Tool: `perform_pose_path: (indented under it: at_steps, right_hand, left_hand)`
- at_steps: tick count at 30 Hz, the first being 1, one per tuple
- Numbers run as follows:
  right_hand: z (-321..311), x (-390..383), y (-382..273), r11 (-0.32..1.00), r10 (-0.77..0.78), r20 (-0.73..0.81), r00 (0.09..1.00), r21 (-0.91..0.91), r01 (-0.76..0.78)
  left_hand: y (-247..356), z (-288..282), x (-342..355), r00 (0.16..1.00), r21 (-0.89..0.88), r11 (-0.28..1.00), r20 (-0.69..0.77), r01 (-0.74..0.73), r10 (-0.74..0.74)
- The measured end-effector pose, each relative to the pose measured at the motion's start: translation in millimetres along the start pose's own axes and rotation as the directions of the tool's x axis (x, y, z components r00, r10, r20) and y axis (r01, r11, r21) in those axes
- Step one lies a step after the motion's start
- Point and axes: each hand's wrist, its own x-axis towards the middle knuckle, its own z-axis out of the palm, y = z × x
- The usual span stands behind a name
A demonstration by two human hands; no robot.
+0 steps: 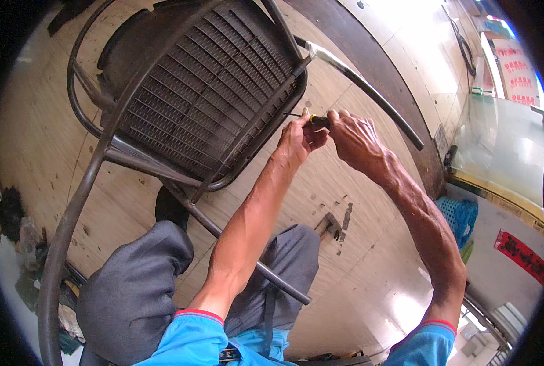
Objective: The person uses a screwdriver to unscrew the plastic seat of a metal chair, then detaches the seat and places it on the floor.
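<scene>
A dark metal chair [211, 85] with a woven slatted seat lies tipped over in front of me, its tubular legs sticking out. Beside the seat's right edge, both hands are on a screwdriver [318, 122] with a thin shaft and a black and yellow handle. The fingers of my left hand [293, 137] pinch it at the front, by the shaft, which points left toward the seat's rim. My right hand [351, 137] is wrapped round the back of the handle. A tube with pale wrapping [324, 55] at one end runs just beyond my hands.
A hammer [332, 224] lies on the wooden-patterned floor [369, 244] right of my knees. At the right stand a glass counter [498, 146] and a blue basket [461, 219]. Dark bags and clutter [12, 216] sit at the far left. A black cord [467, 55] lies at the upper right.
</scene>
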Motion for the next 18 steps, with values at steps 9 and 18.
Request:
perform_pose_path:
  at_steps: [9, 18]
  right_hand:
    - [-5.7, -0.4, -2.4, 0.884, 0.267, 0.048, 0.962, 0.386, -0.265]
    - [-10.5, 2.7, 1.5, 0.888, 0.258, 0.156, 0.953, 0.351, -0.298]
  left_hand:
    - [5.7, -5.5, 10.1, 1.000, 0.001, 1.000, 0.018, 0.006, -0.006]
    - [1.5, -9.6, 9.2, 0.995, -0.112, 0.994, 0.098, 0.004, 0.007]
